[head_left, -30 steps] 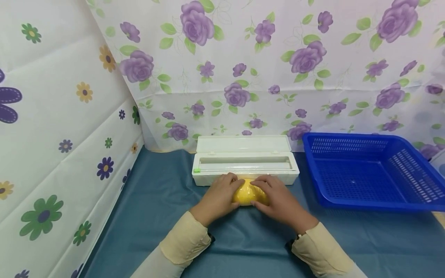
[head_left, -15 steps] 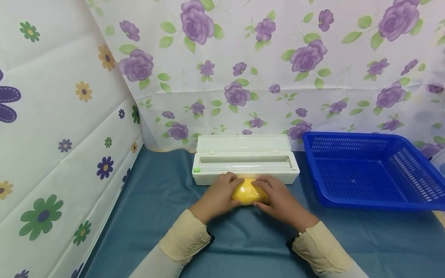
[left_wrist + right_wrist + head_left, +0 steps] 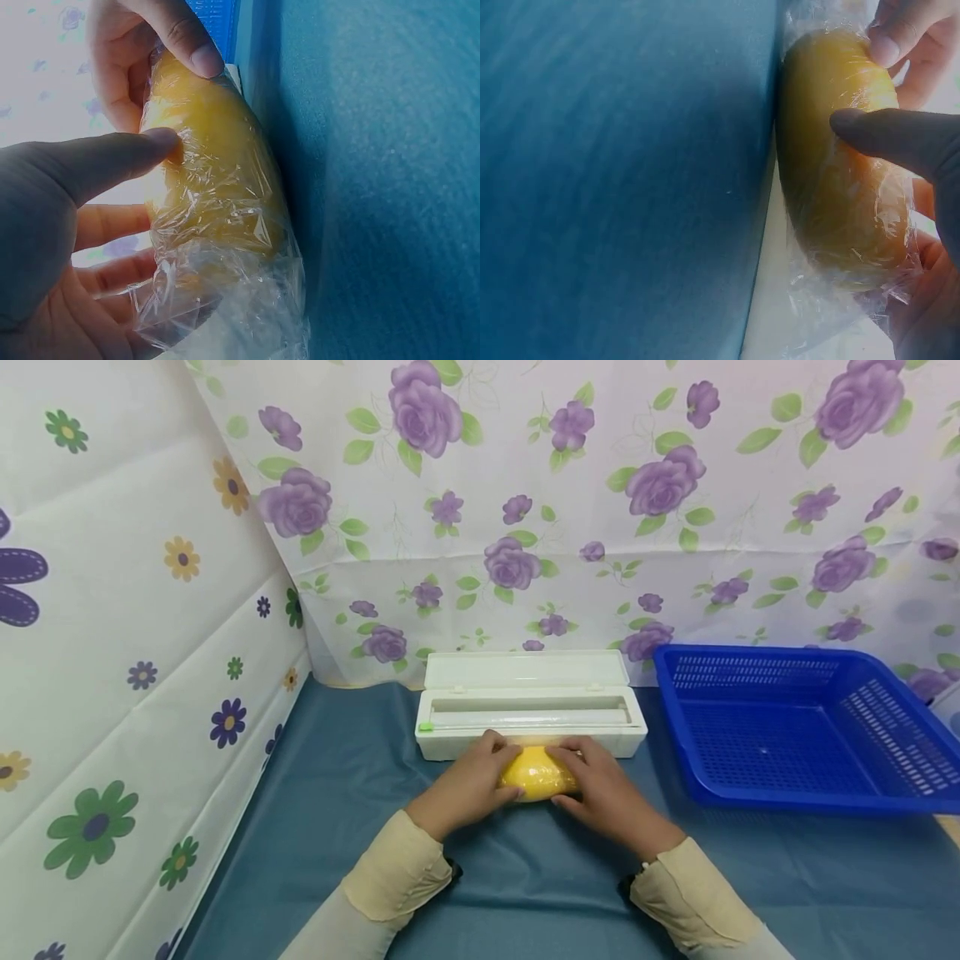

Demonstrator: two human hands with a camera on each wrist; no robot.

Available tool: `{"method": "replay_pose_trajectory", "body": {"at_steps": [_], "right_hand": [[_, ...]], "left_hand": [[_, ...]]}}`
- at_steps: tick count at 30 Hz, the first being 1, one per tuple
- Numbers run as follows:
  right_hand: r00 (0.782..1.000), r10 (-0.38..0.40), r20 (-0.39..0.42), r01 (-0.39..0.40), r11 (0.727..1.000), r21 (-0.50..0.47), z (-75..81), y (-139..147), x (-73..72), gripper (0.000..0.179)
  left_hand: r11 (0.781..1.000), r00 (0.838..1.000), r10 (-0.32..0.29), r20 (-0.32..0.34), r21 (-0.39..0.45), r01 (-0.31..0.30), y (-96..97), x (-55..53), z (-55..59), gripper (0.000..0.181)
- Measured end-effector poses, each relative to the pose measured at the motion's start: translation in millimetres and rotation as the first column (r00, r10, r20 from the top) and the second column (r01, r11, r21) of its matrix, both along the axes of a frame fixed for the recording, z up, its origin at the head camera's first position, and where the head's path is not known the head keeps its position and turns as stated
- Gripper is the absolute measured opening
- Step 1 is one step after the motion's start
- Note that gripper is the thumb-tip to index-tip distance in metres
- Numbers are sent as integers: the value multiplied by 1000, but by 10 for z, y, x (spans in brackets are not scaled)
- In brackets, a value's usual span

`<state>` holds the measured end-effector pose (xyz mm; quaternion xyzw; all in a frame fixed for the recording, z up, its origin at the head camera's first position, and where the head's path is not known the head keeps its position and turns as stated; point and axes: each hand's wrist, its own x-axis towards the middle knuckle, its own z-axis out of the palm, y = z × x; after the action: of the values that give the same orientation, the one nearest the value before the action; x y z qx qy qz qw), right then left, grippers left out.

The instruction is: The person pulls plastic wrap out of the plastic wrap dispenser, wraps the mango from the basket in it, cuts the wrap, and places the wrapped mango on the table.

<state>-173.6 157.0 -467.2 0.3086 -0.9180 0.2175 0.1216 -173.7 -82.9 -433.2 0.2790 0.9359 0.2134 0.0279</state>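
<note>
A yellow mango [image 3: 536, 774] wrapped in clear cling film lies on the blue-green cloth, right in front of the white cling film box. My left hand [image 3: 468, 781] holds its left end, thumb on the near side and fingers over the top and behind. From the other end, my right hand [image 3: 607, 789] grips it in the same way. In the left wrist view, crinkled film [image 3: 232, 292] extends loosely past the left end of the fruit. More loose film [image 3: 825, 307] hangs past the right end in the right wrist view. The fingers behind the mango are partly hidden.
The white cling film box [image 3: 435, 747] stands behind the hands, its lid [image 3: 525, 670] raised and a roll [image 3: 525, 717] inside. A green slider sits at its left edge. To the right is a blue perforated basket [image 3: 757, 797]. Floral sheets hang at the back and left.
The mango has turned slightly between my hands and more plain yellow shows on top. Both thumbs have shifted a little to the right; the box and basket stay put.
</note>
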Motion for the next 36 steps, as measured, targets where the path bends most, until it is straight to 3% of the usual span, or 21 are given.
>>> {"method": "replay_pose_trajectory", "body": {"at_steps": [11, 19, 23, 29, 36], "right_hand": [[1000, 8, -18, -9, 998, -70, 19, 17, -13, 58], [998, -23, 64, 28, 996, -80, 51, 23, -8, 55], [998, -22, 63, 26, 998, -60, 39, 47, -15, 54], [996, -12, 86, 18, 998, -65, 59, 73, -28, 50], [975, 14, 224, 4, 997, -78, 145, 117, -15, 36]], "left_hand": [[999, 999, 31, -31, 22, -30, -23, -9, 2, 59], [999, 997, 50, -52, 6, -50, -1, -13, 8, 61], [998, 997, 60, -47, 2, -60, -19, -10, 23, 59], [998, 999, 51, -3, 29, -50, -57, -17, 51, 57], [998, 998, 8, 68, 68, -12, -81, -37, 111, 40]]}}
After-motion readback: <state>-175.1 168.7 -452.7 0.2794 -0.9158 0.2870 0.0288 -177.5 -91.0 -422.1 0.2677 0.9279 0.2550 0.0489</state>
